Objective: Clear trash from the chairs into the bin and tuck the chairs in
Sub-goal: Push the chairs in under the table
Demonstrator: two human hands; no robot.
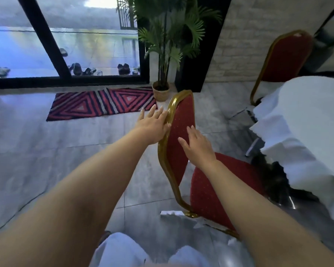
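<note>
Standing at centre frame, the red chair [178, 135] is showing dotted upholstery inside a glossy gold tube frame, its seat pointing toward 4 o'clock under the white-draped counter [305, 135]. The left hand [153, 126] is lying with fingers spread against the frame's 9 o'clock edge, its grip wide and closing on nothing. The right hand [198, 146] is resting flat and open on the backrest fabric. A second matching chair [283, 60] is sitting at 2 o'clock, a striped rug [100, 103] at 10 o'clock.
</note>
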